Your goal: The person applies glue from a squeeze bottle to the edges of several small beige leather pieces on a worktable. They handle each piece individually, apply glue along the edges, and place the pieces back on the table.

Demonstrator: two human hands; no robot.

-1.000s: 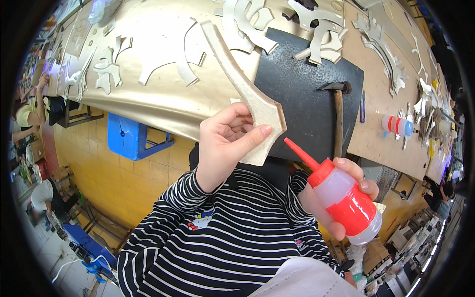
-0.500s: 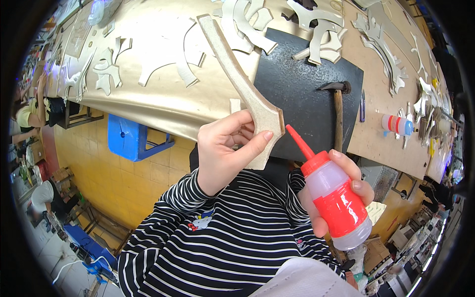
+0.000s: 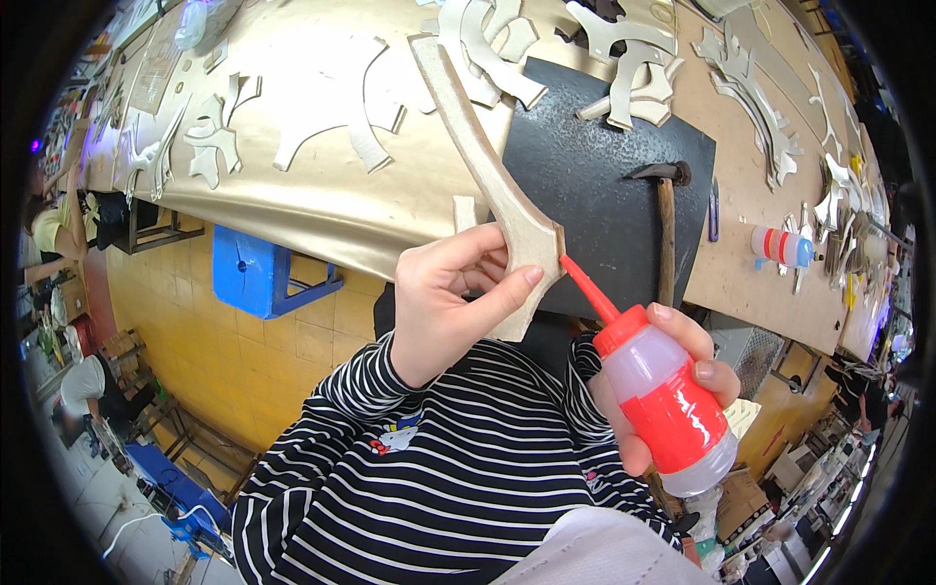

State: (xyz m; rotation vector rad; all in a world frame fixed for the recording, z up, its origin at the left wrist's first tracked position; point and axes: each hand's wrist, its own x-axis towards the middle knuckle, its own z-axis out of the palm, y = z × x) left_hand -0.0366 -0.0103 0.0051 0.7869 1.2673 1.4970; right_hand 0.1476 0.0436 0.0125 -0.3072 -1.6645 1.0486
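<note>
My left hand [image 3: 450, 297] grips the flared lower end of a long, curved beige cut-out piece [image 3: 487, 175], held up over the table edge. In my right hand [image 3: 673, 375] is a squeeze bottle [image 3: 663, 400] with a red label, red cap and thin red nozzle. The nozzle tip touches the right edge of the piece's flared end. Both sleeves are black-and-white striped.
A gold sheet [image 3: 292, 195] with several pale cut-outs covers the table's left part. A black mat [image 3: 604, 185] carries a hammer [image 3: 666, 224]. Another small bottle [image 3: 780, 246] lies on the brown board at right. A blue stool [image 3: 258, 273] stands on the yellow tiled floor.
The bottle has moved up and left, bringing its nozzle from apart to touching the piece's edge. My left hand has kept its grip on the piece.
</note>
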